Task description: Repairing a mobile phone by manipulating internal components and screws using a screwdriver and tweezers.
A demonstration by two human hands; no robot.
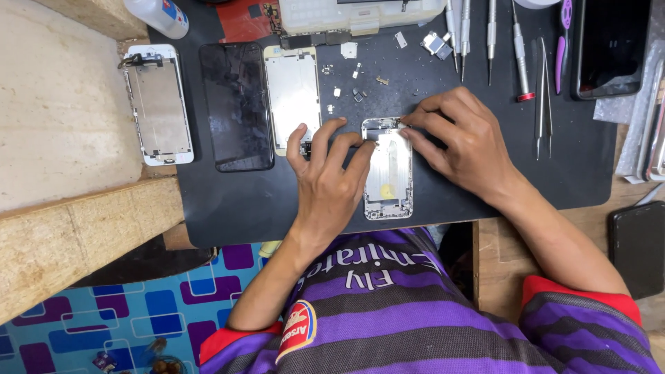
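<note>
So the phone housing [388, 168] was lying flat on the black work mat [277, 208], right in front of me, back shell down and insides up. My left hand [329, 173] was spread out flat, fingertips pressing its left edge and the mat just beside it to keep it from sliding. My right hand [460, 142] was at the housing's top end, fingertips pinched together on something up there; too small to tell what, a screw or a little bracket maybe.

How far along I'd say it was: the housing looked mostly gutted, just bare metal with a few bits at the top and bottom edges, so the stripping seemed largely done and only the small stuff at the top was left.

Just above the housing, loose screws and tiny brackets [357, 73] were scattered on the mat. Left of the housing sat a white display frame [292, 97], then a dark cracked screen [236, 104], then another white display assembly [158, 104] hanging off the mat's edge. Up and right of the housing were screwdrivers [492, 34] and tweezers [542, 104], and a dark phone [613, 45] in the corner.

The mat sat on a rough wooden bench [69, 228], with a blue patterned floor [104, 312] below.
</note>
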